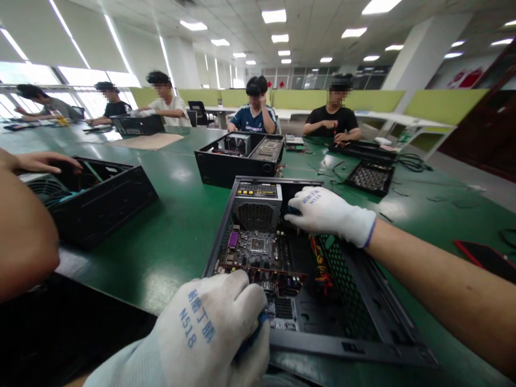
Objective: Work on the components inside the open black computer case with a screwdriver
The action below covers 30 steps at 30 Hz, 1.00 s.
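An open black computer case lies on the green table in front of me. Inside it are a grey power supply, a motherboard with a purple connector, and a bundle of red and yellow cables. My left hand, in a white glove, is closed at the case's near left rim, its fingertips partly hidden. My right hand, also gloved, reaches into the far part of the case beside the power supply. Its fingers are curled, and whatever they hold is hidden.
Another open case stands beyond mine, and a third is at the left under a neighbour's bare hand. A black tray of screws and loose cables lie to the right. Several people sit around the table.
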Tool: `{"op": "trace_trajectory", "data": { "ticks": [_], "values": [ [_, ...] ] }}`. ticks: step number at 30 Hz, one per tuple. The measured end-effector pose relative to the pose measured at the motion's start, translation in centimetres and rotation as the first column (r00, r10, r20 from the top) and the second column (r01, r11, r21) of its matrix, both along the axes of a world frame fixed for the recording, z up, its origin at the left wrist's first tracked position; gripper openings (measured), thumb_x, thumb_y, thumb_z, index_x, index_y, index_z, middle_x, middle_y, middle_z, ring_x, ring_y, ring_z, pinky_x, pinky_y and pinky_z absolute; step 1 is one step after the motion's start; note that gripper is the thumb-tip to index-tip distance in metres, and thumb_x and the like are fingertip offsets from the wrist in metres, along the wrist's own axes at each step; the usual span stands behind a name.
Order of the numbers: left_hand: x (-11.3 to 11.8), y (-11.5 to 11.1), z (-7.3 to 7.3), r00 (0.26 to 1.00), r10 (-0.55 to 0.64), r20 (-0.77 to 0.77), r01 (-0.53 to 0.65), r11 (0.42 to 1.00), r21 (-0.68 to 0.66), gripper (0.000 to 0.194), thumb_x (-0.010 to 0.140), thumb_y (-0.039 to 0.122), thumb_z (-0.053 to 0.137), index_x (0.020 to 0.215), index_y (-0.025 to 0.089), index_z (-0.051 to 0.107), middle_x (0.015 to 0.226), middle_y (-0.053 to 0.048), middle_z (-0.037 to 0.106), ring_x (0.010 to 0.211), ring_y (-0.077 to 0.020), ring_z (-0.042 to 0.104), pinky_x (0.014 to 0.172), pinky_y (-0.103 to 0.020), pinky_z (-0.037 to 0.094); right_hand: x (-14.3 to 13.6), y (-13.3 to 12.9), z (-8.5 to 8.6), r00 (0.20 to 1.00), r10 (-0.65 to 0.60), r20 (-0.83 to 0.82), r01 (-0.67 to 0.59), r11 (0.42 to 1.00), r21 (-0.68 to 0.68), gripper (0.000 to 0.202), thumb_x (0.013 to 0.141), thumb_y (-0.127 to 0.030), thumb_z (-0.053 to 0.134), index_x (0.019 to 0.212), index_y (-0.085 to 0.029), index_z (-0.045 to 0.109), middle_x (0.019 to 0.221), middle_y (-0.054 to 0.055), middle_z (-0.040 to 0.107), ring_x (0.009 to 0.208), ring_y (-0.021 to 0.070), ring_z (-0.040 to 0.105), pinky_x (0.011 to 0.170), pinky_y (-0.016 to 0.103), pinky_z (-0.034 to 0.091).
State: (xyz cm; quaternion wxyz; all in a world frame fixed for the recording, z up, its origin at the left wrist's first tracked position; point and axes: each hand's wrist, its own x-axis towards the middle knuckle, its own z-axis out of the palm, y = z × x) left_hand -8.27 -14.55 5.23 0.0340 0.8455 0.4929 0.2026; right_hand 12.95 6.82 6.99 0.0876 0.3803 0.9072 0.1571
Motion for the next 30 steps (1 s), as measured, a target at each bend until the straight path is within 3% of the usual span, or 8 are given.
{"op": "trace_trajectory", "data": {
  "ticks": [3, 7, 12, 16, 23, 26, 30],
  "values": [
    [0.3, 0.6, 0.6, 1.000, 0.010, -0.018, -0.011, 0.998, -0.064, 0.004, 0.090, 0.023, 0.053, 0.088, 0.024, 0.057, 0.086, -0.001, 0.058, 0.068, -0.0183, 0.058, 0.057, -0.032, 0.042, 1.9, -1.2, 0.0, 0.969, 0.059, -0.241, -0.042, 0.996, 0.073, 0.044, 0.101, -0.052, 0.051, 0.102, -0.015, 0.076, 0.100, 0.015, 0.076, 0.099, 0.0300, 0.069, 0.089, 0.040, 0.050],
    [0.8, 2.2, 1.4, 0.989, 0.094, -0.112, -0.109, 0.985, -0.137, 0.018, 0.096, 0.026, 0.053, 0.111, 0.025, 0.063, 0.105, -0.005, 0.059, 0.083, -0.0207, 0.064, 0.072, -0.035, 0.053, 4.1, -3.2, -0.6, 0.854, 0.058, -0.517, -0.031, 0.998, 0.061, 0.043, 0.100, -0.051, 0.055, 0.106, -0.015, 0.076, 0.102, 0.014, 0.073, 0.102, 0.0292, 0.065, 0.093, 0.040, 0.049],
    [1.4, 6.0, 2.5, 0.970, -0.009, -0.245, -0.025, 0.990, -0.138, 0.031, 0.101, 0.034, 0.055, 0.130, 0.024, 0.061, 0.123, -0.009, 0.059, 0.107, -0.0257, 0.066, 0.095, -0.042, 0.055, 5.7, -4.9, -1.1, 0.769, -0.004, -0.640, -0.029, 0.999, -0.041, 0.038, 0.101, -0.050, 0.054, 0.106, -0.019, 0.076, 0.108, 0.011, 0.072, 0.106, 0.0284, 0.063, 0.096, 0.041, 0.048],
    [2.4, 10.8, 2.7, 0.932, -0.025, -0.361, -0.072, 0.966, -0.250, 0.047, 0.095, 0.035, 0.066, 0.137, 0.017, 0.057, 0.124, -0.012, 0.066, 0.114, -0.0290, 0.068, 0.100, -0.041, 0.055, 6.3, -5.0, -1.4, 0.724, -0.030, -0.690, -0.027, 0.997, -0.071, 0.037, 0.101, -0.051, 0.054, 0.105, -0.021, 0.075, 0.106, 0.010, 0.072, 0.104, 0.0274, 0.062, 0.095, 0.041, 0.048],
    [4.9, 18.4, 0.1, 0.755, -0.139, -0.640, -0.152, 0.914, -0.377, 0.058, 0.079, 0.035, 0.081, 0.131, 0.013, 0.064, 0.132, -0.017, 0.069, 0.121, -0.0328, 0.068, 0.102, -0.037, 0.055, 6.5, -4.9, -1.5, 0.708, -0.013, -0.706, -0.069, 0.994, -0.087, 0.038, 0.100, -0.051, 0.055, 0.103, -0.019, 0.076, 0.104, 0.010, 0.073, 0.102, 0.0277, 0.062, 0.094, 0.041, 0.047],
    [5.5, 19.8, -1.3, 0.693, -0.224, -0.685, -0.176, 0.869, -0.462, 0.053, 0.076, 0.031, 0.084, 0.125, 0.015, 0.069, 0.130, -0.016, 0.072, 0.120, -0.0324, 0.069, 0.103, -0.037, 0.055, 6.6, -5.0, -1.6, 0.702, -0.006, -0.713, -0.076, 0.994, -0.084, 0.038, 0.101, -0.050, 0.055, 0.104, -0.019, 0.076, 0.104, 0.011, 0.072, 0.102, 0.0279, 0.062, 0.094, 0.041, 0.047],
    [5.5, 20.4, -2.8, 0.667, -0.264, -0.697, -0.184, 0.848, -0.498, 0.053, 0.073, 0.024, 0.085, 0.123, 0.014, 0.071, 0.128, -0.016, 0.074, 0.120, -0.0324, 0.070, 0.104, -0.037, 0.055, 6.7, -5.0, -1.8, 0.696, 0.005, -0.718, -0.082, 0.994, -0.072, 0.036, 0.101, -0.048, 0.055, 0.104, -0.018, 0.075, 0.105, 0.012, 0.071, 0.105, 0.0287, 0.061, 0.097, 0.042, 0.047]
  ]
}}
